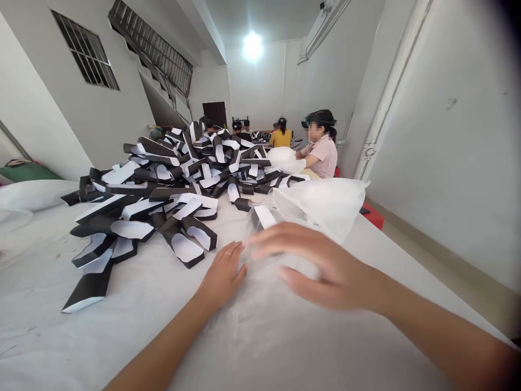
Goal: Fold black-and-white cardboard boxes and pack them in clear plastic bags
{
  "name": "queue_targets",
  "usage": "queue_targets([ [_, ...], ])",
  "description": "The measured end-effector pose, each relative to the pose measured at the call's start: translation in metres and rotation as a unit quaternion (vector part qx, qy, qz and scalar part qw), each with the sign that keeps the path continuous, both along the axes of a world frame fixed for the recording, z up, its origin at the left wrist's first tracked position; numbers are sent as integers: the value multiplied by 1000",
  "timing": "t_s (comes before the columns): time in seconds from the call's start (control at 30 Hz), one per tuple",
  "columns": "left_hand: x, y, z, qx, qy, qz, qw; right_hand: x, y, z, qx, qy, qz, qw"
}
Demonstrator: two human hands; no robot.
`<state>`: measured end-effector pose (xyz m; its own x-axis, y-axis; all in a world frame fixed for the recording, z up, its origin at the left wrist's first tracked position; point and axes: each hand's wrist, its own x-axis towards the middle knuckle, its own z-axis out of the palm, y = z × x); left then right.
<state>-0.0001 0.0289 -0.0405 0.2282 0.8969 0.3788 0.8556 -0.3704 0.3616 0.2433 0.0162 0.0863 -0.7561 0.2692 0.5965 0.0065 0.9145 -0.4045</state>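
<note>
My left hand (pixel 223 276) rests on the clear plastic bag (pixel 248 320) spread over the white-covered table (pixel 138 336). Its fingers are stretched out and its thumb stands apart. My right hand (pixel 321 266), blurred by motion, hovers over the same bag with thumb and fingers spread and nothing visible between them. Just beyond my fingertips, a black-and-white folded paper piece (pixel 265 216) lies in or under the clear plastic; I cannot tell which. To the left of my hands rises a large heap of similar folded paper pieces (pixel 183 250), black outside and white inside.
A puffed white plastic bag (pixel 325 201) lies ahead on the right, near a red stool (pixel 372 216). Another bulging bag (pixel 36 194) sits at the far left. A co-worker in a pink shirt (pixel 325 157) sits by the right edge; several people work farther back.
</note>
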Motion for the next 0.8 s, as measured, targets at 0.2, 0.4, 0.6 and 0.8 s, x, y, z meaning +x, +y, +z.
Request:
queue_targets([
  [0.2, -8, 3, -1, -139, 114, 99, 979, -51, 103, -85, 157, -349, -310, 870],
  [0.4, -16, 5, 5, -186, 139, 115, 966, -43, 121, -121, 220, -340, -363, 839],
  [0.6, -20, 8, 1, -176, 127, 111, 970, -37, 127, -134, 275, -267, -376, 843],
  [0.8, -12, 1, 15, -85, 125, 117, 982, -28, 118, -131, 276, -180, -356, 874],
])
